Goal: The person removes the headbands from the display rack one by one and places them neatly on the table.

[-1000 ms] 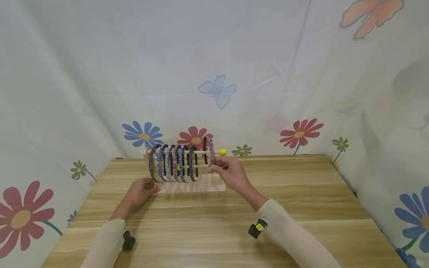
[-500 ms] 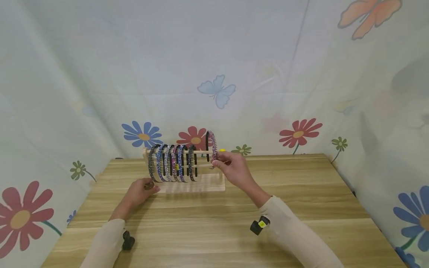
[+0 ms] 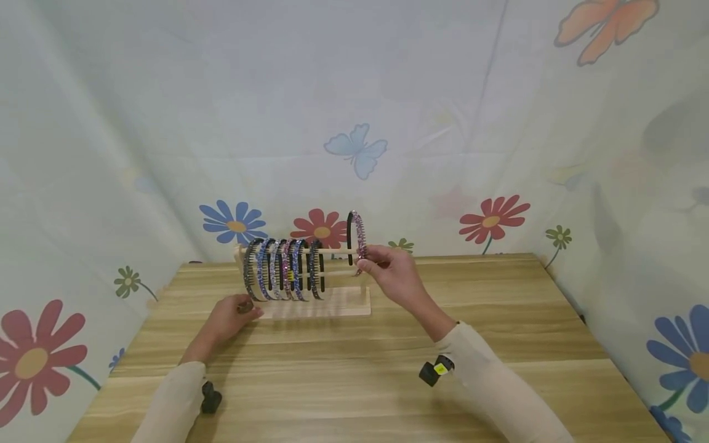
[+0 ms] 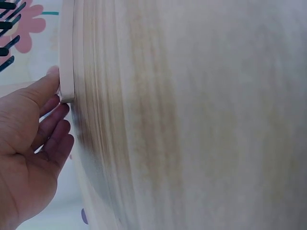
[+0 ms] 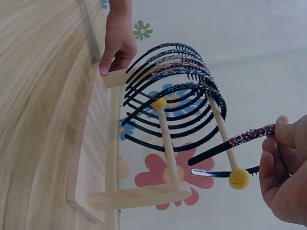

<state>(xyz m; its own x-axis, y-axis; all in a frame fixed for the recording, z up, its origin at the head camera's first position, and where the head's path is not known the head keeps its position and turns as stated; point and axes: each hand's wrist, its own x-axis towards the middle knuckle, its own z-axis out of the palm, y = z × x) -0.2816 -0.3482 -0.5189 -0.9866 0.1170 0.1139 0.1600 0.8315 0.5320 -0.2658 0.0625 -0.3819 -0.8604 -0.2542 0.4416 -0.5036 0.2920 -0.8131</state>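
Observation:
My right hand (image 3: 396, 274) pinches a pink glittery headband (image 3: 360, 229) between thumb and fingers, at the right end of the wooden stand's upper rod. In the right wrist view the headband's dark ends straddle that rod (image 5: 231, 153) beside its yellow end ball (image 5: 239, 178). Several sparkly headbands, black, blue, silver and pink, hang in a row farther left, a dark one (image 3: 316, 271) nearest. My left hand (image 3: 224, 317) grips the left end of the stand's pale base (image 3: 346, 301). Its thumb lies over the base's end (image 4: 67, 88), the other fingers curled below.
The stand is on a wood-grain table (image 3: 332, 375) near its back edge. A lower rod (image 5: 168, 143) with another yellow ball (image 5: 159, 103) runs beneath the headbands. Behind hangs a pale cloth (image 3: 443, 123) printed with flowers and butterflies.
My right hand has moved right and slightly up, carrying the pink headband toward the rod's end. It now covers the yellow ball in the head view. The left hand stays on the base.

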